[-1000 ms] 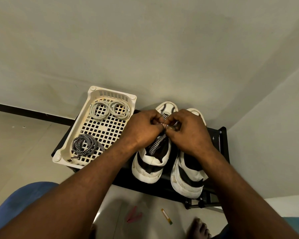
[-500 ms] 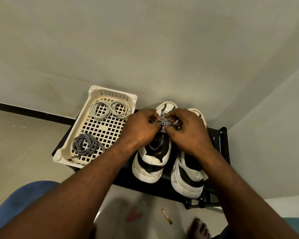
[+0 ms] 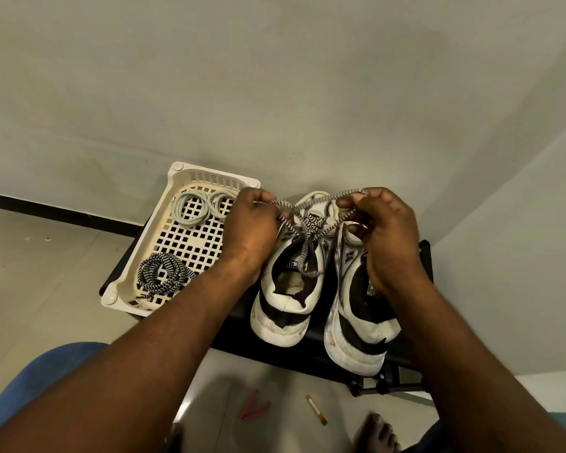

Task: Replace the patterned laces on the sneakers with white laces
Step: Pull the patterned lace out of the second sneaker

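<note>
- Pinching one strand of the patterned lace point(image 3: 311, 223) in the left hand point(image 3: 252, 230), grip small and tight around it.
- Pinching the other strand in the right hand point(image 3: 389, 237), grip just as small and tight.
- Holding both strands up and apart, likely so the crossed bit in the middle can loosen and slide out of the holes.
- Threaded in the left sneaker point(image 3: 285, 308), with a loop hanging over the tongue, so not out yet.
- Standing side by side on the black rack point(image 3: 242, 338) with the right sneaker point(image 3: 356, 338), toes to the wall, probably to keep the lace holes easy to reach.
- Hard to tell about any lace on the right sneaker, front part hidden under the hand.
- Waiting in the basket point(image 3: 209, 176): two white laces point(image 3: 190, 209) coiled at the far end, likely ready to go in next.
- Lying at the near end of the basket: a second patterned coil point(image 3: 160, 276), maybe put there to keep old and new apart.
- Set just beside the left sneaker, so no long reach needed.
- Down on the floor: a pink thing point(image 3: 254, 410) and a small yellow stick point(image 3: 316, 411), seemingly not part of the job.
</note>
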